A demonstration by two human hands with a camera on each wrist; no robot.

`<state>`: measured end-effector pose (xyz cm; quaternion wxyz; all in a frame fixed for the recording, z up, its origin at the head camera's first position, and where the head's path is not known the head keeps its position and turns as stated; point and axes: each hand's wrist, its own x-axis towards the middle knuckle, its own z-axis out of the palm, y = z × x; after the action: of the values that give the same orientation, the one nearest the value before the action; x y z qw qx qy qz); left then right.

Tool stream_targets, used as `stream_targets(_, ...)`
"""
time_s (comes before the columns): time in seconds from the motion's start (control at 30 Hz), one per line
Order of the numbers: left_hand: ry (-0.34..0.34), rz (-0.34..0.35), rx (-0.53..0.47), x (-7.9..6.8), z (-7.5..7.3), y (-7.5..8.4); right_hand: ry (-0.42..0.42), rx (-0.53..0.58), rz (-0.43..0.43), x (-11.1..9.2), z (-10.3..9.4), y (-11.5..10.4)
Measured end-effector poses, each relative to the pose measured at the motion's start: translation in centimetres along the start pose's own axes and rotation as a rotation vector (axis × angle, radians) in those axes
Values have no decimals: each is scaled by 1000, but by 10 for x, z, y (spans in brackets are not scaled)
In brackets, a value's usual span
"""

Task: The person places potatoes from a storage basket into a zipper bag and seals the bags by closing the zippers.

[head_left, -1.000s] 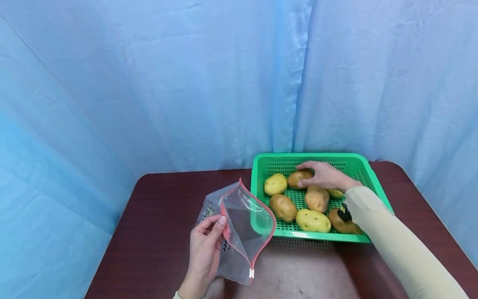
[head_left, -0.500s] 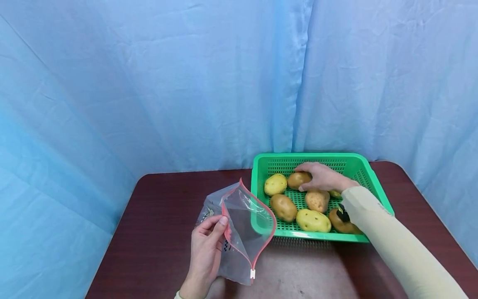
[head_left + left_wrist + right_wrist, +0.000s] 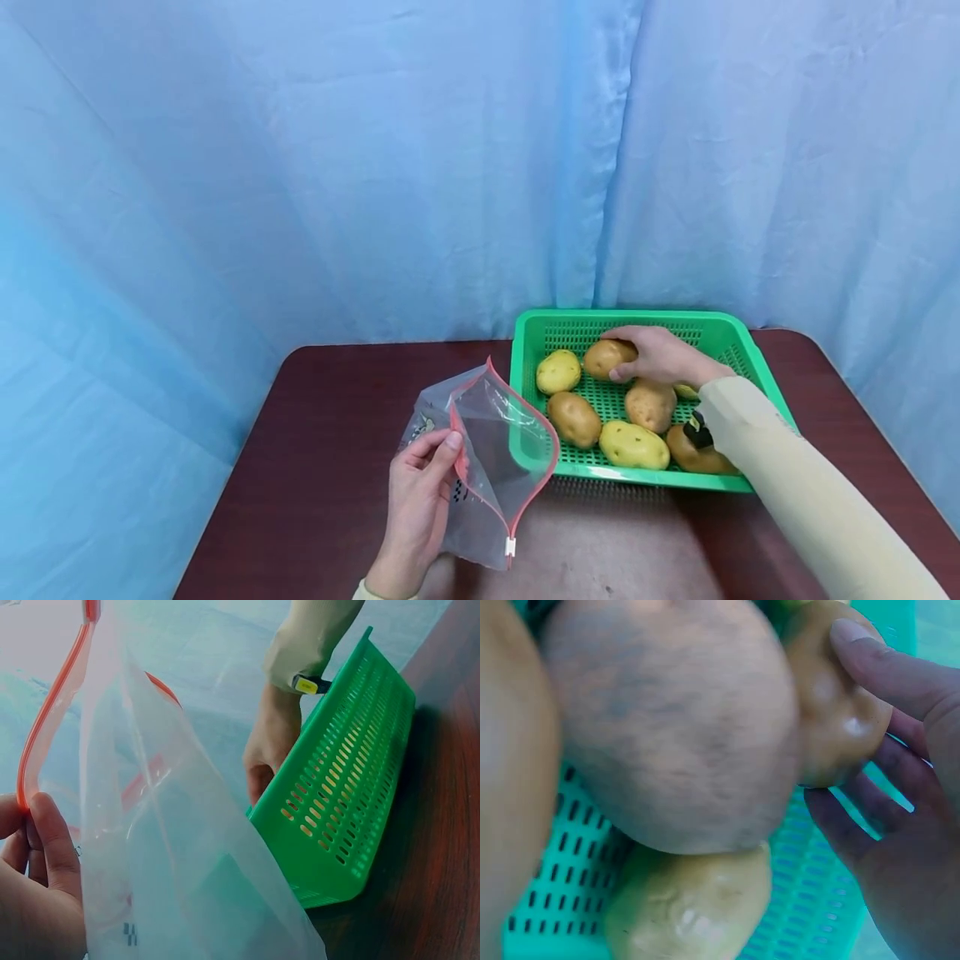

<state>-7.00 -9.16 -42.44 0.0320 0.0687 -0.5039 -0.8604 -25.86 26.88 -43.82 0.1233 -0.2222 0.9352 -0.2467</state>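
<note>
Green mesh walls enclose the brown potato [image 3: 604,358] in our right hand [image 3: 663,357]: in the head view it sits near the far side of the basket [image 3: 622,316], its long axis running roughly sideways, left end bare, right end under our grasp. Whether it touches the basket floor we cannot tell. A yellow potato [image 3: 558,372] lies just left of it, a rough tan potato [image 3: 650,407] nearer to us, and our right sleeve [image 3: 795,479] crosses the basket's right side. Our left hand [image 3: 420,496] pinches the clear bag [image 3: 474,533] by its red-edged mouth, which gapes, slider [image 3: 511,547] toward us and opposite corner toward the curtain [image 3: 420,167].

In the left wrist view, we see the bag partly covering the basket, whose wall hides our right fingertips.

In the right wrist view, our right hand holds the brown potato between thumb and fingers, while the tan potato fills the foreground, overlapping it.
</note>
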Motion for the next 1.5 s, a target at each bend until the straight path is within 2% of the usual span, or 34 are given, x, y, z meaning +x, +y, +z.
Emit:
stream_targets(0.17,-10,7,-17,5,3,-3,32,45,13,-11,-17,-15)
stream_targets(0.33,-23,24,-36,12,4,-8,103,58,9,-23,-31,-34)
stream_targets(0.63,-12,31,-38,19,6,-14,257,119,-53,-50,-38,-62)
stream_targets(0.9,-17,33,-31,23,11,-17,445,246,-16,-78,-29,-90)
stream_targets(1.13,-20,28,-38,26,14,-18,552,422,17,-93,-13,-111)
stream_targets(1.5,-8,0,-42,25,17,-18,640,613,-76,-95,15,-141)
